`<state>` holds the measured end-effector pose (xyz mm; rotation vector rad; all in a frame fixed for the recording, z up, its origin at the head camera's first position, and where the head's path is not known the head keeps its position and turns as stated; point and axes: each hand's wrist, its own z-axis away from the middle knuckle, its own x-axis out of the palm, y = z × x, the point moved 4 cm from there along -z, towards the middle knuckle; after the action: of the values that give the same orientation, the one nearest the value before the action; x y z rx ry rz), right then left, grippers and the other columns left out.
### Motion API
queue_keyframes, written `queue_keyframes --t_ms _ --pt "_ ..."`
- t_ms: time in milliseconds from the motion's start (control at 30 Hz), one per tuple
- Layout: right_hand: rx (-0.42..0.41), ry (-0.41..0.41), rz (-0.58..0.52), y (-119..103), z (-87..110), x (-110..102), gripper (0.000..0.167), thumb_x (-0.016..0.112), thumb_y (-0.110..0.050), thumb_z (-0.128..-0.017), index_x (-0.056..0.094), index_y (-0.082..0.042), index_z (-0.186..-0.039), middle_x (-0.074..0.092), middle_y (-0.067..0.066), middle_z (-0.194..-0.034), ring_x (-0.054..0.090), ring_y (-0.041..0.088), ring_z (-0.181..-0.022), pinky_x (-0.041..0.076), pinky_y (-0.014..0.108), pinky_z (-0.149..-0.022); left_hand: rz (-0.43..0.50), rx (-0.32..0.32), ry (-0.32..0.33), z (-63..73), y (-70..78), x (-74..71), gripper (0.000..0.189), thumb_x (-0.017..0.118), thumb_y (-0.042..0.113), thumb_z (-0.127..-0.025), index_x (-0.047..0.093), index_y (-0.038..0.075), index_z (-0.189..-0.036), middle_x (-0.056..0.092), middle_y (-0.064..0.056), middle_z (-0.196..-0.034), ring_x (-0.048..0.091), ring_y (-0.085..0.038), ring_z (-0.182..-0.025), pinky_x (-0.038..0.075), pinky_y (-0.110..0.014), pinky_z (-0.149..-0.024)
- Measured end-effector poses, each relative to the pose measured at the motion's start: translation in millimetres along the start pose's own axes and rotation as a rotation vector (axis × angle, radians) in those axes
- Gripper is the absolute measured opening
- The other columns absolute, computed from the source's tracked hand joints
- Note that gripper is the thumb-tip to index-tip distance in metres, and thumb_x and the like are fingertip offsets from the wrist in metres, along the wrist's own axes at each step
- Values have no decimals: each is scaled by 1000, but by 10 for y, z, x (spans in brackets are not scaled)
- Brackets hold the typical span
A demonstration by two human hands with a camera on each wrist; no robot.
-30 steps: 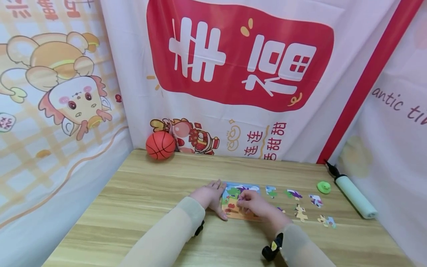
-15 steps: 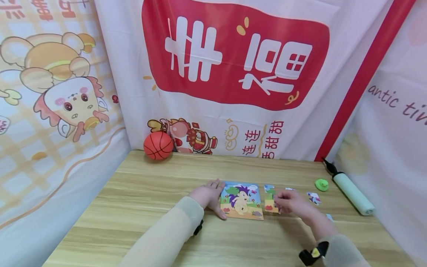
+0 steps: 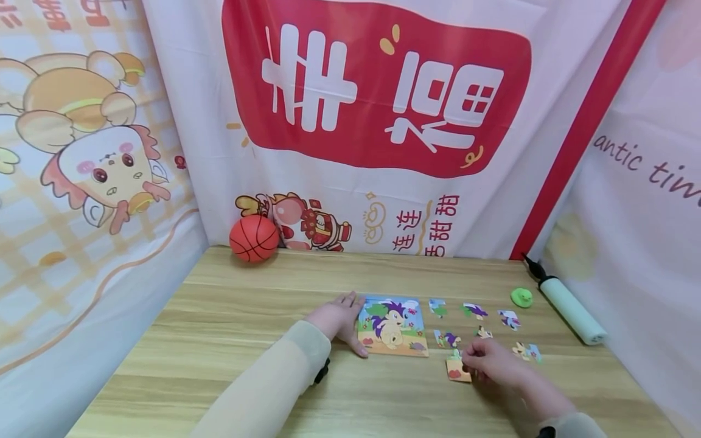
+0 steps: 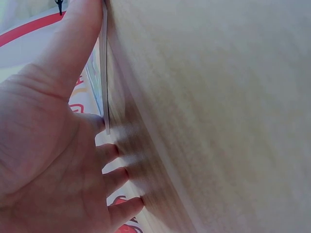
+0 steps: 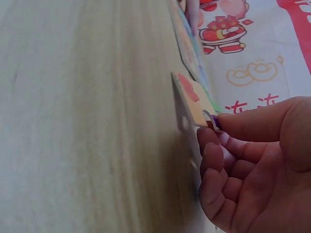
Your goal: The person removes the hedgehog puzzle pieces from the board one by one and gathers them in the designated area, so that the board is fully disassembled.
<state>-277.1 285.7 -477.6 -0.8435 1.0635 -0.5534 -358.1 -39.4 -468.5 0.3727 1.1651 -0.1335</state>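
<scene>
In the head view my left hand rests at the left edge of a square picture puzzle showing a purple-haired hedgehog. The left wrist view shows its fingers spread out, with the thumb along the thin side of the board. To the right of the puzzle, my right hand pinches a jigsaw piece, orange with a red patch. Up close, thumb and fingers grip that piece by one end, and it tilts close over the table. Part of it is hidden by the fingertips.
Several loose puzzle pieces lie right of the board, among them a purple one and a cream-and-blue one. Farther right are a green toy duck and a pale green hand pump. A red ball sits at the back left.
My right hand has moved off the board to the right, then nearer the table's front with the orange piece, uncovering the hedgehog picture. My left hand keeps its place at the board's left edge.
</scene>
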Motion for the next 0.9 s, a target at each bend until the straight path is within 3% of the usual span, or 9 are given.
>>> queue_keyframes --t_ms 333,433,633,900 --pt "107 44 23 22 -88 -24 10 62 -12 -97 61 -2 -99 61 10 -80 55 23 -64 48 33 -56 -8 -26 -12 -149 -75 78 145 79 80 -43 14 24 -160 6 -4 -165 5 -27 -150 14 -49 -118" --pt "53 18 31 -110 -141 -56 14 61 -13 -98 59 1 -102 60 11 -82 54 23 -64 48 32 -56 -21 -30 -11 -166 -85 95 144 79 79 -45 13 25 -160 6 -3 -165 6 -26 -150 15 -48 -117" --pt "-49 11 59 -549 -317 -65 19 61 -17 -99 59 2 -104 58 14 -84 53 24 -62 48 33 -54 2 -8 -12 -28 -33 6 136 82 72 -54 14 21 -160 7 -6 -165 7 -29 -149 14 -48 -118" --pt "-142 -6 126 -896 -656 301 10 64 -15 -97 62 -5 -96 58 11 -83 53 22 -64 47 35 -54 20 6 4 45 -2 -17 134 83 69 -54 17 19 -160 8 -9 -165 8 -32 -149 15 -51 -117"
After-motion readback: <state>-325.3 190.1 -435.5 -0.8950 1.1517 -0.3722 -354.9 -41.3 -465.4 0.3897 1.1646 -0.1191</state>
